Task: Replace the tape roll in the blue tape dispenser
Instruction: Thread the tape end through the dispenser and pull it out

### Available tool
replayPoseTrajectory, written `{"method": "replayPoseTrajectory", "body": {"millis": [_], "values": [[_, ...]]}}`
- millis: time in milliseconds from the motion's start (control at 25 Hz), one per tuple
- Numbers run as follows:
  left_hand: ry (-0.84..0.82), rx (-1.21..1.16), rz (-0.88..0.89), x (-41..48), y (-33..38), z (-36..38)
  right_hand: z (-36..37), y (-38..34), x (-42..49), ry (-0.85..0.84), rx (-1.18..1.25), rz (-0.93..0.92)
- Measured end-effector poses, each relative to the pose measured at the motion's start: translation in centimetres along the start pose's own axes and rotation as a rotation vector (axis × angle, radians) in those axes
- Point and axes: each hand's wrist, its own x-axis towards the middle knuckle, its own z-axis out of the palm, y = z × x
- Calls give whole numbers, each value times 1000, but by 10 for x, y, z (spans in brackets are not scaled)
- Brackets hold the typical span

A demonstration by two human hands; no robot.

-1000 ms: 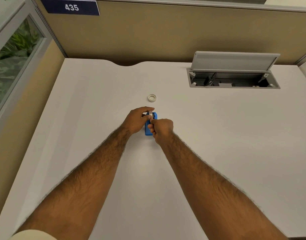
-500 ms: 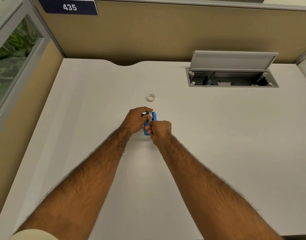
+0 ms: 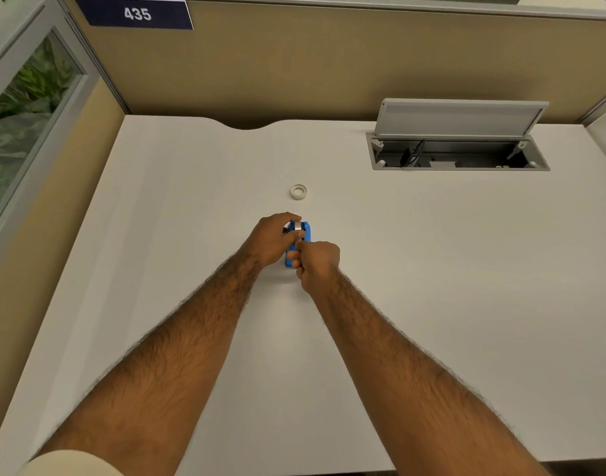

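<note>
Both hands are locked in at the middle of the white desk [image 3: 432,269]. The left hand [image 3: 272,240] comes in from the left and wraps the blue tape dispenser [image 3: 307,231]. Its forefinger curls over the far end and its thumb [image 3: 294,237] is pressed across the top. Tucked right under that curled forefinger sits a pale, shiny tape roll [image 3: 297,226], seated in the dispenser's far end.

The right hand [image 3: 319,262] closes in from the near side with all its fingers bunched tight, none spread. Its thumb and forefinger meet in a pinch just below the left thumb, over the dispenser's middle, but whatever sits in that pinch is too small to make out. The lower right fingers [image 3: 294,261] curl against the dispenser's near end.

Beyond the left fingertips, well apart from both hands, 1 loose tape ring [image 3: 298,192] lies flat on the desk.

Farther off to the right fingers' side, a grey cable tray [image 3: 377,159] is sunk into the desk with its lid [image 3: 463,118] propped up. A navy sign [image 3: 136,13] on the back partition reads 435.
</note>
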Motion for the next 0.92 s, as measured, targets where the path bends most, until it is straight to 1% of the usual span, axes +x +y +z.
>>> {"method": "replayPoseTrajectory", "body": {"millis": [80, 160, 200, 280, 360, 400, 520, 680, 920], "values": [[10, 8, 6, -2, -1, 1, -1, 1, -3, -13, 16, -1], [-20, 4, -2, -3, -2, -1, -3, 2, -7, -35, 42, 2], [-65, -10, -14, -3, -3, -3, -3, 3, -8, -50, 54, 5], [-207, -7, -24, -3, -3, -10, -4, 3, -11, -67, 57, 2], [-328, 73, -12, -2, -4, -18, -5, 3, -10, -61, 52, -6], [-354, 124, -3, -2, -6, -20, -5, 3, -9, -56, 48, -8], [-350, 219, 28, -6, -16, -20, -5, 4, -9, -61, 45, -5], [-245, 247, 85, -8, -22, -13, -4, 6, -9, -44, 6, 0], [-232, 245, 48, -7, -20, -15, 0, 8, -8, 34, -31, -11]]}}
